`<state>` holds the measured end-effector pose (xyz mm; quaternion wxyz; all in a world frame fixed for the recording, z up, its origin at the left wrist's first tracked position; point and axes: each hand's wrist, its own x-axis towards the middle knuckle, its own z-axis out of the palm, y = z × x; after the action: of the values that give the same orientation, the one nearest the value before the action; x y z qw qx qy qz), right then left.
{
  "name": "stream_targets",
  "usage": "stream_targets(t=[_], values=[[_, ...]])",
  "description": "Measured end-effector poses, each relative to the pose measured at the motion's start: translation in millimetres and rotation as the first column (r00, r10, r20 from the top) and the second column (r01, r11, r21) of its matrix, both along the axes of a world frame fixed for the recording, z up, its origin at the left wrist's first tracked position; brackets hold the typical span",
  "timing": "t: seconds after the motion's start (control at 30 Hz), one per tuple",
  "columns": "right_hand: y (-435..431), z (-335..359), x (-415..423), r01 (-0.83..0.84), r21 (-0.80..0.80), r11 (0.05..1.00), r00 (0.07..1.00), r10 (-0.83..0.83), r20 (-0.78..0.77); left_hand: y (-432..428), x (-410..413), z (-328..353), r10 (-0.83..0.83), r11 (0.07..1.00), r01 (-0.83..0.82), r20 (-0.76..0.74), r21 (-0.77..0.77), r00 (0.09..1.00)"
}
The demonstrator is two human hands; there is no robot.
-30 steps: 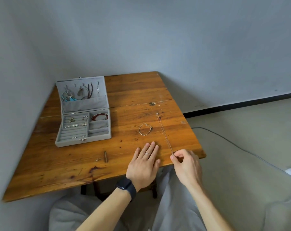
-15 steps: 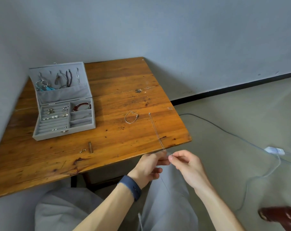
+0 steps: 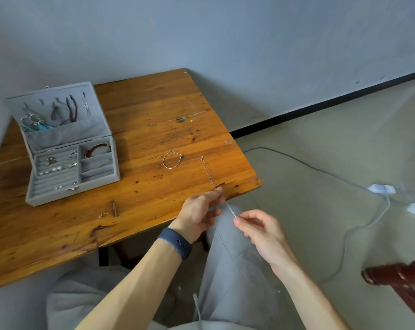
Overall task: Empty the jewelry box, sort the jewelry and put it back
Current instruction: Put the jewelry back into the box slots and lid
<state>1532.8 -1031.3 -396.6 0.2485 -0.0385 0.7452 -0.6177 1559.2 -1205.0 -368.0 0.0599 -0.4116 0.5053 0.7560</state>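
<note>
Left hand (image 3: 197, 213) and right hand (image 3: 261, 231) pinch the necklace (image 3: 209, 173) (seemingly taut).

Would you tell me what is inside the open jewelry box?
Earrings sit on the ring rolls, a red bracelet in the far right compartment. The lid pocket hides the hanging pieces' lower ends.

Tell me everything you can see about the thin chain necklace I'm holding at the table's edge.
The necklace is a very fine, silver-looking chain, laid out nearly straight. Its far end, with a tiny bead-like tip, lies on the wooden table, right of a small silver bracelet and apart from it. The chain runs to the near edge, where the left hand pinches it, then crosses a short gap in the air to the right hand, which pinches its near end. Links and clasp are too small to make out.
</note>
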Motion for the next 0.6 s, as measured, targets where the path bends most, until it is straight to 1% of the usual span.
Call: stream_targets(t=[0.13, 0.27, 0.43, 0.6], values=[[2.3, 1.6, 1.2, 0.011, -0.033, 0.999, 1.0, -0.011, 0.007, -13.8, -4.1, 3.1, 0.031, 1.0, -0.031, -0.009, 0.001, 0.999], [1.2, 6.1, 4.3, -0.021, -0.05, 0.999, 1.0, 0.021, 0.001, -30.1, -10.9, 11.0, 0.087, 0.996, -0.086, -0.024, 0.023, 0.996], [-1.5, 14.3, 4.8, -0.064, -0.042, 0.997, 0.998, 0.064, -0.01, -61.1, -15.5, 21.9, 0.145, 0.989, -0.145, -0.064, 0.005, 0.987], [-7.4, 20.6, 7.5, -0.099, -0.05, 0.994, 0.995, 0.098, -0.02, -90.4, -14.7, 33.3, 0.156, 0.987, -0.159, -0.097, -0.029, 0.983]])
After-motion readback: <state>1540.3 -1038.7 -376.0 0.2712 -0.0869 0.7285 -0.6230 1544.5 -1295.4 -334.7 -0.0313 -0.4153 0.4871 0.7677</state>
